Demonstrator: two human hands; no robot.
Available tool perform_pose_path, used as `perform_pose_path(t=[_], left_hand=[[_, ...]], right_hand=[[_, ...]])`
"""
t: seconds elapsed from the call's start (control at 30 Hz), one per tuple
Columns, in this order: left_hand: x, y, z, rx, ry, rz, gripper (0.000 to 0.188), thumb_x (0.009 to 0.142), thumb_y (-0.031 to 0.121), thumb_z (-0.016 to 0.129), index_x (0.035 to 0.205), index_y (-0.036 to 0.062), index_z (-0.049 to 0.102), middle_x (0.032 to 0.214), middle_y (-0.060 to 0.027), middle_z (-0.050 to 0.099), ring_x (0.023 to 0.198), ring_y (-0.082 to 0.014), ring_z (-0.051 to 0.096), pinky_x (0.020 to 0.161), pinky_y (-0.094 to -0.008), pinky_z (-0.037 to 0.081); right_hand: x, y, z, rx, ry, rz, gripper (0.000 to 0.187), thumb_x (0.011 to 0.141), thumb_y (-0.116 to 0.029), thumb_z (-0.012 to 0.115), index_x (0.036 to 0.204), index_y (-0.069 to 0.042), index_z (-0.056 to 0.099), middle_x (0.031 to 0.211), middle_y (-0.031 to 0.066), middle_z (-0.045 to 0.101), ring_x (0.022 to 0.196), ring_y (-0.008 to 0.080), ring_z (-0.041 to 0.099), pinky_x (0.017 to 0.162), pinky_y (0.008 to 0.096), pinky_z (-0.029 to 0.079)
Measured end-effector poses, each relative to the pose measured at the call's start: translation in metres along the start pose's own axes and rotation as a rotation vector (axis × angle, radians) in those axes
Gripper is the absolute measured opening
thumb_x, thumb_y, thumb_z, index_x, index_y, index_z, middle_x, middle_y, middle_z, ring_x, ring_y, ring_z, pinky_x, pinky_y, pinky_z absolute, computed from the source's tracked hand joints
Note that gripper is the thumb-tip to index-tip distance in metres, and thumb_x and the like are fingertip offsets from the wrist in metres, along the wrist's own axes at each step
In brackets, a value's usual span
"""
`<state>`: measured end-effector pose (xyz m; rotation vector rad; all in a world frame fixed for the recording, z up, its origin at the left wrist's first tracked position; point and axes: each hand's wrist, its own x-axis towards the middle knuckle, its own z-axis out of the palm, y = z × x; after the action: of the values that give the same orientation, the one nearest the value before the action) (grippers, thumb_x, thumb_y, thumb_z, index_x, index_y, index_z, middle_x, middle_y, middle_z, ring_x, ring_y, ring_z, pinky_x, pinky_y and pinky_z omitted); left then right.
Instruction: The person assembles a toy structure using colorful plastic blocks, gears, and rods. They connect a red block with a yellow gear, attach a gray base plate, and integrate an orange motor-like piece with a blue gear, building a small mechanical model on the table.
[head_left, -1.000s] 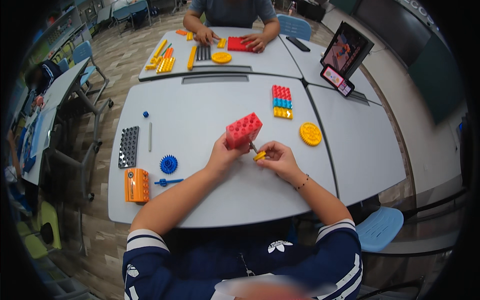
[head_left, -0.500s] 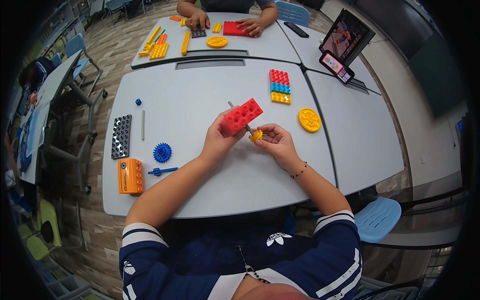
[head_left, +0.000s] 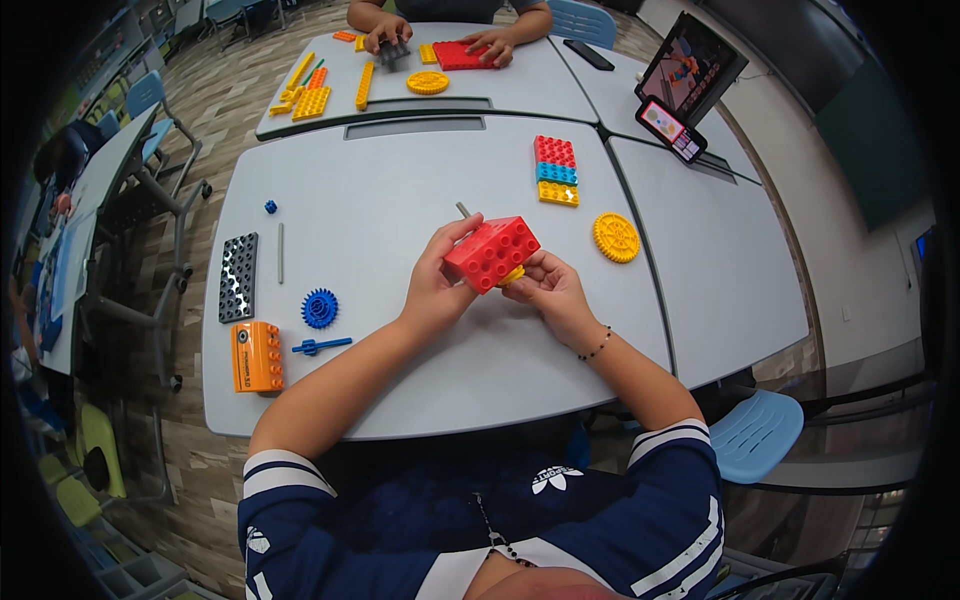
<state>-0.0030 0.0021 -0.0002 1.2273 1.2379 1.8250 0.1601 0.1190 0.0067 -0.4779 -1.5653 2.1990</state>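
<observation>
Over the middle of the table, my left hand (head_left: 436, 285) is closed round the left end of a red building brick (head_left: 494, 253) with rows of round studs or holes facing me. A grey axle (head_left: 462, 209) sticks out past its far side. At the brick's near lower edge, my right hand (head_left: 555, 292) pinches a small yellow wheel (head_left: 513, 275). The wheel lies close against the brick and is partly hidden by it. Whether the two touch I cannot tell.
To the left lie a dark grey studded plate (head_left: 239, 277), a grey rod (head_left: 281, 253), a blue gear (head_left: 320, 308), a blue axle (head_left: 322, 345) and an orange block (head_left: 257, 357). A yellow gear (head_left: 616, 237) and joined bricks (head_left: 556, 171) lie right. Across, another person handles pieces.
The red brick has turned so its studded side faces me more, and the yellow wheel has come closer to it, hiding the axle between them. The other person's hand lifts a dark piece.
</observation>
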Motion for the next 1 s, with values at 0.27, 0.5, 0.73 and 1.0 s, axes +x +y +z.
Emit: perform_pose_path(t=[0.27,0.5,0.73,1.0], left_hand=[[0.002,0.003,-0.004,-0.044,-0.068,-0.088,0.055,0.086,0.001,0.067,0.136,0.0001,0.044,0.130,-0.0108,0.048,0.118,-0.0203,0.054,0.094,-0.0315,0.051],[-0.001,0.011,-0.003,-0.195,-0.125,-0.396,0.045,0.087,0.015,0.070,0.126,0.0012,0.053,0.118,-0.0101,0.063,0.111,-0.0180,0.058,0.098,-0.0339,0.045],[-0.010,0.014,0.008,-0.344,-0.206,-0.471,0.048,0.086,0.025,0.071,0.124,0.0002,0.054,0.117,-0.0104,0.062,0.110,-0.0183,0.058,0.098,-0.0342,0.044],[-0.011,0.016,0.010,-0.302,-0.287,-0.390,0.058,0.077,0.026,0.080,0.122,0.0004,0.055,0.114,-0.0107,0.063,0.107,-0.0182,0.059,0.093,-0.0336,0.047]], right_hand=[[-0.001,-0.005,-0.001,0.061,-0.008,0.078,0.038,0.088,-0.003,0.065,0.122,0.000,0.050,0.105,0.0127,0.066,0.101,0.0208,0.066,0.091,0.0329,0.055],[-0.001,-0.014,-0.008,-0.266,-0.169,-0.129,0.093,0.072,-0.023,0.083,0.145,-0.005,0.028,0.126,0.0138,0.051,0.117,0.0226,0.055,0.095,0.0365,0.051],[-0.006,-0.012,0.003,-0.258,-0.234,-0.133,0.117,0.053,-0.058,0.088,0.141,-0.005,0.032,0.126,0.0088,0.049,0.125,0.0228,0.045,0.110,0.0415,0.034],[-0.010,-0.011,0.006,-0.216,-0.200,-0.057,0.103,0.062,-0.065,0.080,0.134,-0.003,0.038,0.125,0.0084,0.051,0.121,0.0184,0.050,0.104,0.0358,0.038]])
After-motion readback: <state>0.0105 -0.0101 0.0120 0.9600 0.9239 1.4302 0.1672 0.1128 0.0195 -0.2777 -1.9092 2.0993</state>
